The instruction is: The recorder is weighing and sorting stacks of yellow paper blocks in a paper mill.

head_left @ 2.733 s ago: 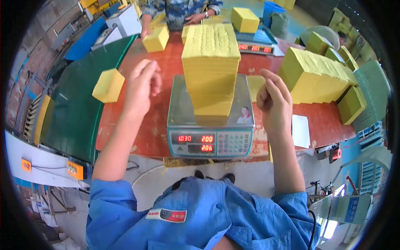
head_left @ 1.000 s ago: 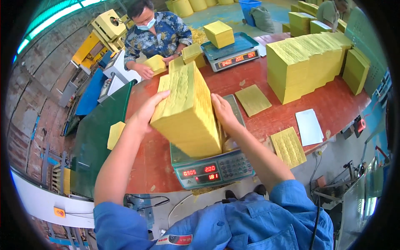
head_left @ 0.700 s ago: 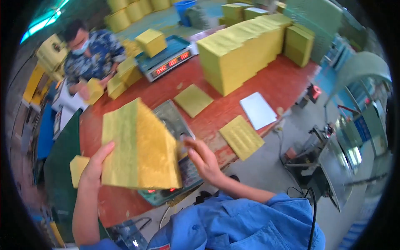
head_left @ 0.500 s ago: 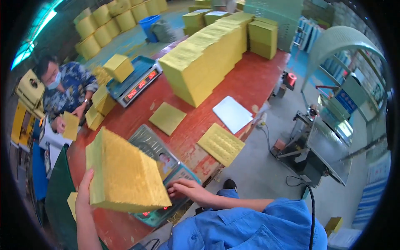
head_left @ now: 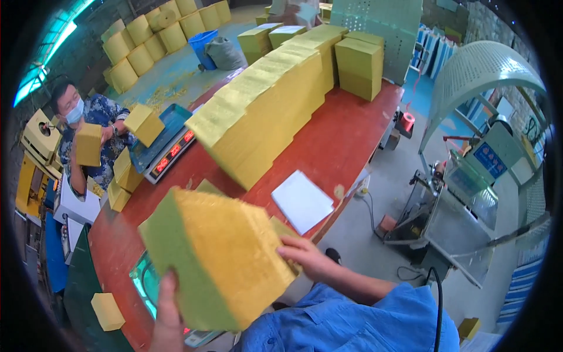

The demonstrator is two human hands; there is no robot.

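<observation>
Yellow paper stack (head_left: 223, 258) gripped by left hand (head_left: 167, 314), right hand (head_left: 308, 261), above scale (head_left: 146, 281)

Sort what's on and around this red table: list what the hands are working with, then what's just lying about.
In hand:
yellow paper stack, held between left hand and right hand
scale beneath it

Lying about:
long row of yellow stacks
white sheet
co-worker's blue scale
small yellow block

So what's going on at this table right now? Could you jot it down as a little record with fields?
Held item: thick yellow paper stack, lifted and tilted
Left hand: grips the stack's lower edge
Right hand: supports its right side
Underneath: green-lit weighing scale on the red table
Nearby: white sheet, long row of yellow paper
Other person: holds a smaller yellow block
</observation>
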